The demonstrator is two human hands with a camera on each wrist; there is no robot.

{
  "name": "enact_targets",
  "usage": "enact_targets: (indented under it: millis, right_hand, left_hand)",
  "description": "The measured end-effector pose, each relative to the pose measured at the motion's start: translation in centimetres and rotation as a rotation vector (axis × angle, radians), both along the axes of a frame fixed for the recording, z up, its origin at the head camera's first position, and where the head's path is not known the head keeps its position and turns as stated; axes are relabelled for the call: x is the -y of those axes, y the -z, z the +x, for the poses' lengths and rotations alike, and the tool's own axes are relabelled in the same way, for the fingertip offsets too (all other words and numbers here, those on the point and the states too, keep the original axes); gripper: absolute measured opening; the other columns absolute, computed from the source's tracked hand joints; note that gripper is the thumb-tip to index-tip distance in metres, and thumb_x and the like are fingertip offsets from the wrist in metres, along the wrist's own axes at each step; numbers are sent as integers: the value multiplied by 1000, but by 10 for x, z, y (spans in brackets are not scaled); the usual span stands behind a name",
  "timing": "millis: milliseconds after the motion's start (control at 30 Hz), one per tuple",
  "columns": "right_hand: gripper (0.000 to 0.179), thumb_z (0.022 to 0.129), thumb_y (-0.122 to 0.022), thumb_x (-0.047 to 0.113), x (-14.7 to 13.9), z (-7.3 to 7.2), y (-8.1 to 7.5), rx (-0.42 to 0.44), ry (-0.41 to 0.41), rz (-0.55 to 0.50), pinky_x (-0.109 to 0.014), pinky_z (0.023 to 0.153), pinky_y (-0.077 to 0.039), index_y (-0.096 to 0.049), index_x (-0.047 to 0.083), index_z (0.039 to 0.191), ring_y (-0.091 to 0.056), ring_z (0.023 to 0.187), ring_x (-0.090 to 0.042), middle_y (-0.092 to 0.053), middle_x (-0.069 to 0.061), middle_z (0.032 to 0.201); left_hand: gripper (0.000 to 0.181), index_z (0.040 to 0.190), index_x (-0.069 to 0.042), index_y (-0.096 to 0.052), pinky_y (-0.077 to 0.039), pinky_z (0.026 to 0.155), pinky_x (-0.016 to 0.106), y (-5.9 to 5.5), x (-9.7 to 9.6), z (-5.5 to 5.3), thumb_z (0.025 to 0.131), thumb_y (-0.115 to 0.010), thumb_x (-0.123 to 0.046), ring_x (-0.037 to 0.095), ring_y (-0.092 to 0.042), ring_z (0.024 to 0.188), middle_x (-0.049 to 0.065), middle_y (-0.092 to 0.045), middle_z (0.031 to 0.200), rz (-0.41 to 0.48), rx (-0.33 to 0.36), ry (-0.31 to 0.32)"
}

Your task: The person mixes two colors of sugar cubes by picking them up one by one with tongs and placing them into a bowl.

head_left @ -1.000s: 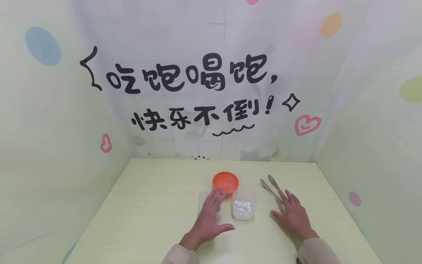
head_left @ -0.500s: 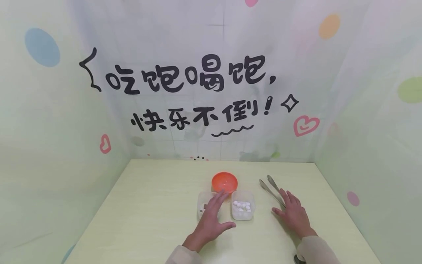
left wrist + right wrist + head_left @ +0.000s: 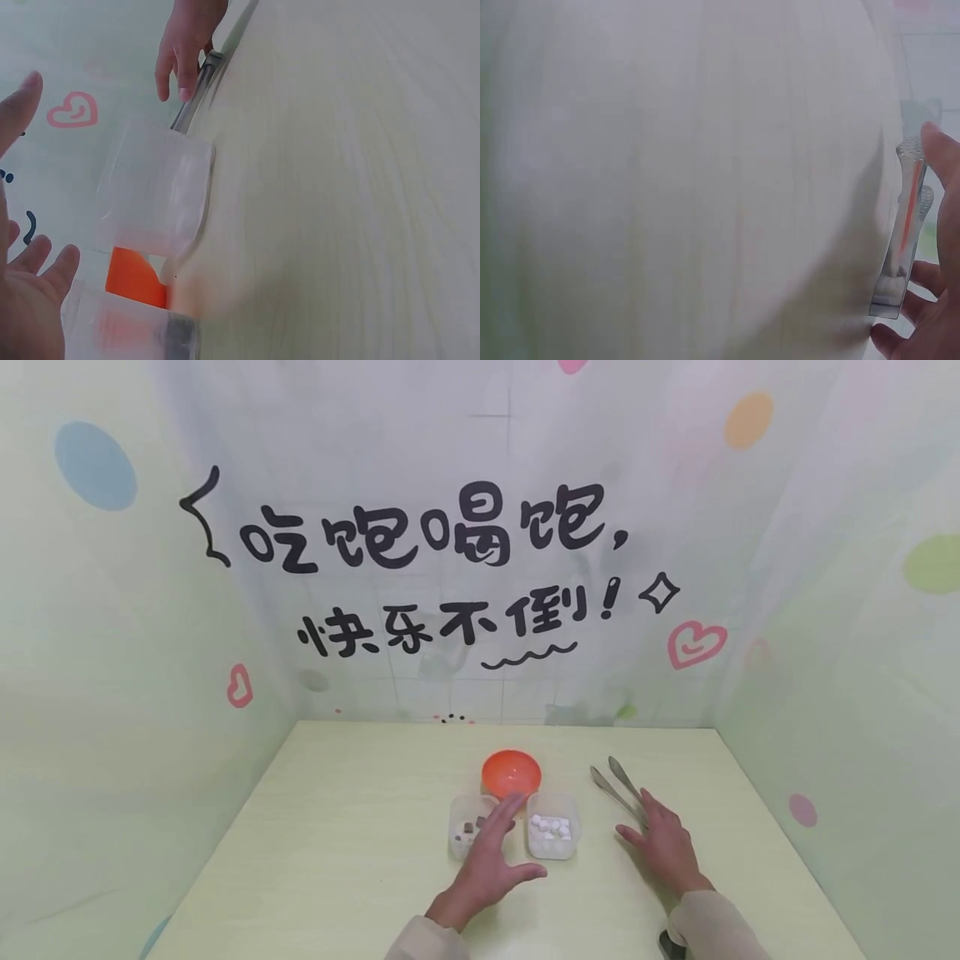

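Note:
In the head view my left hand (image 3: 487,860), fingers extended and thumb spread, hovers over a clear plastic box (image 3: 457,849) with dark cubes (image 3: 468,828), partly covering it. Beside it a second clear box (image 3: 553,851) holds several small white pieces (image 3: 552,825). Behind both sits an orange bowl (image 3: 512,770). My right hand (image 3: 667,843) is over metal tongs (image 3: 617,793), which lie on the table with their tips pointing away. The right wrist view shows the tongs (image 3: 901,240) alongside my spread thumb and loosely bent fingers, without a visible grip.
The pale wooden table (image 3: 315,843) is enclosed by a printed fabric backdrop (image 3: 465,693) at the back and both sides. By the right sleeve a black object (image 3: 670,946) shows, perhaps part of the wrist gear.
My left hand has shifted slightly right, uncovering more of the dark cubes in the left box. My right hand stays nearly in place over the tongs. Boxes and bowl have not moved.

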State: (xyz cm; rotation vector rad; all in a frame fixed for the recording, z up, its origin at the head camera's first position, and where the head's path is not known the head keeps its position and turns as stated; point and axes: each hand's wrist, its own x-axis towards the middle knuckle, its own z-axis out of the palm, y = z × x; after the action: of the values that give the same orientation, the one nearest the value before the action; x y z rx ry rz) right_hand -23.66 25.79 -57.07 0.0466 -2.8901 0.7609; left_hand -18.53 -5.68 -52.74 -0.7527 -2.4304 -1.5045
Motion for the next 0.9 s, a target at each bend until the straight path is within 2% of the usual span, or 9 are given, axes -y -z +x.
enact_targets:
  millis: [167,333,433,600,767,900]
  right_hand:
    - [95,84,-72,48,1,-2,1,56,28,-46,-65,104,-31,-25,-3,150,-34,131,-51,-35,-32,146]
    - [93,84,-74,43,3,-4,4,74,60,-75,-63,105,-30,-26,-6,148,-34,130,-51,-35,-34,144]
    - [90,84,-76,36,4,-6,6,65,73,-79,-63,104,-31,-29,-8,146,-36,129,-52,-37,-36,141]
    - [85,84,-76,32,5,-8,10,67,87,-87,-64,105,-28,-31,-8,144,-36,127,-51,-39,-35,140]
    - [79,86,-74,28,4,-8,11,58,77,-84,-64,105,-26,-34,-9,142,-37,127,-51,-42,-35,137]
    - [76,87,-73,27,4,-7,11,65,75,-85,-63,107,-24,-35,-7,143,-34,130,-51,-41,-34,140]
  left_hand:
    - [104,153,-29,-27,-42,104,37,-1,-8,0,69,-88,-36,19,-34,138,-6,-28,156,44,80,4]
    - [107,154,-23,-27,-40,106,41,-1,-14,1,68,-88,-37,21,-30,140,-4,-24,158,73,109,18]
    - [109,155,-24,-25,-37,108,43,0,-18,1,67,-88,-39,21,-27,142,-6,-21,159,82,146,33]
    - [110,154,-32,-23,-37,109,44,3,-23,0,66,-87,-44,21,-27,142,-9,-19,159,47,185,-5]
    - [109,154,-26,-24,-31,111,51,5,-28,-2,68,-89,-35,25,-25,143,-4,-22,159,31,174,-36]
    - [108,154,-25,-25,-28,112,53,6,-31,-6,68,-90,-29,27,-24,143,1,-23,159,39,196,-52]
